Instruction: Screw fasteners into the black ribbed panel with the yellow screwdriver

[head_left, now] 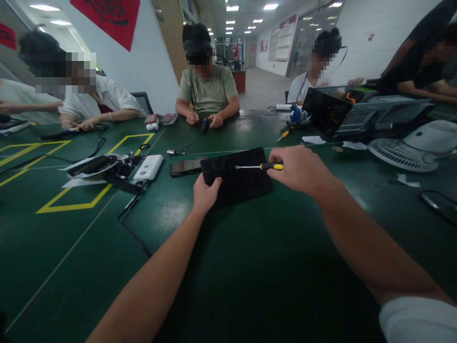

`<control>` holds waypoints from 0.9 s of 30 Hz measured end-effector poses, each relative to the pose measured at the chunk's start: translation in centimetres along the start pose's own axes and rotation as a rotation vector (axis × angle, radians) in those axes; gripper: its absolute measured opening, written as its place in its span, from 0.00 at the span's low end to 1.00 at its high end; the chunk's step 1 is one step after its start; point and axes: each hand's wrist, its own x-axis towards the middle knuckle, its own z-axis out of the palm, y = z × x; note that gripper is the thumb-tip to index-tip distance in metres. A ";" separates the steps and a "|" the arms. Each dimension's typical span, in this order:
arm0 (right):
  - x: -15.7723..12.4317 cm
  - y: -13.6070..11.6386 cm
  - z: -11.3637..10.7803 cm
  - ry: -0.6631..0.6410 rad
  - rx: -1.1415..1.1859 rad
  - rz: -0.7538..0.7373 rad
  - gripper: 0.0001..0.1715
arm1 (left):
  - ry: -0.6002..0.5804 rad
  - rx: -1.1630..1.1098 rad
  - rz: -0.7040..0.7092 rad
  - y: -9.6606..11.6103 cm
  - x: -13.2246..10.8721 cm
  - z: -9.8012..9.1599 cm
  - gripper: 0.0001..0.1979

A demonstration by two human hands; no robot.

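Note:
A flat black rectangular panel (241,183), ribbed on the side facing me, is tilted up over the green table. My left hand (207,193) grips its left edge, thumb on the near face. My right hand (298,166) is closed around the yellow-and-black handle of a screwdriver (252,167). The shaft points left across the panel, its tip near the panel's upper middle; whether the tip touches the surface I cannot tell. Behind the panel lies a dark phone-like slab (185,166), partly hidden.
On the left are a white power bank (149,168), cables and a dish of dark parts (94,167). To the right stand a white fan (405,152) and grey equipment casings (378,116). Another screwdriver (284,135) lies farther back. Several people sit around the table (243,267).

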 end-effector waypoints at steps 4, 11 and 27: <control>0.0 0.1 0.0 0.002 -0.002 -0.002 0.10 | -0.008 -0.003 -0.005 -0.1 0.0 0.0 0.16; 0.0 0.1 0.0 0.004 -0.010 0.005 0.11 | 0.004 0.010 -0.015 0.4 -0.1 0.0 0.15; -0.1 -0.3 -0.2 -0.031 -0.031 0.012 0.17 | -0.008 0.004 -0.007 0.5 -0.2 -0.1 0.15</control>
